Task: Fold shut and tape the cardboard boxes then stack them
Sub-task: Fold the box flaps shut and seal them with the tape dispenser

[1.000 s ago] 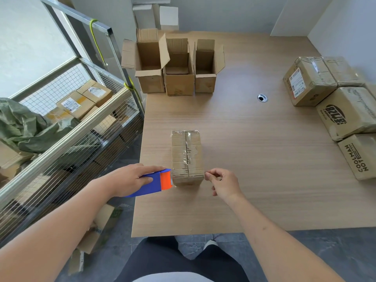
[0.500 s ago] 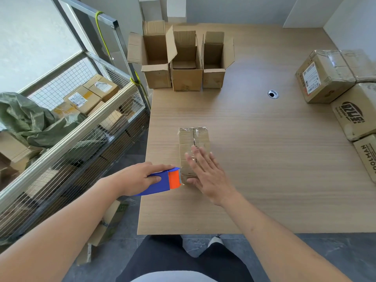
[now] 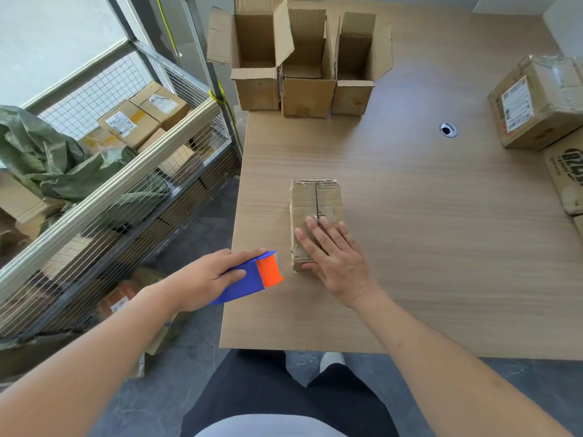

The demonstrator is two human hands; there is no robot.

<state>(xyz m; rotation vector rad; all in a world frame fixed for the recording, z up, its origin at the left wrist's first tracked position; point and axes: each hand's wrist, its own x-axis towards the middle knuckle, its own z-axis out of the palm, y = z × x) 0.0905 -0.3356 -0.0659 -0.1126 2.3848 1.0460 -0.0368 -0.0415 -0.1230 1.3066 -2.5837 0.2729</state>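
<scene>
Closed box (image 3: 316,212): small, likely light, stiff; glossy tape slippery, take by long sides. Right hand (image 3: 336,260) flat on top. Left hand (image 3: 206,277) clamped on tape dispenser (image 3: 252,276).

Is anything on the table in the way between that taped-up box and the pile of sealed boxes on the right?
Nothing visible. Bare table lies between the taped box under the right hand and the sealed boxes; only a flush cable hole sits there.
</scene>
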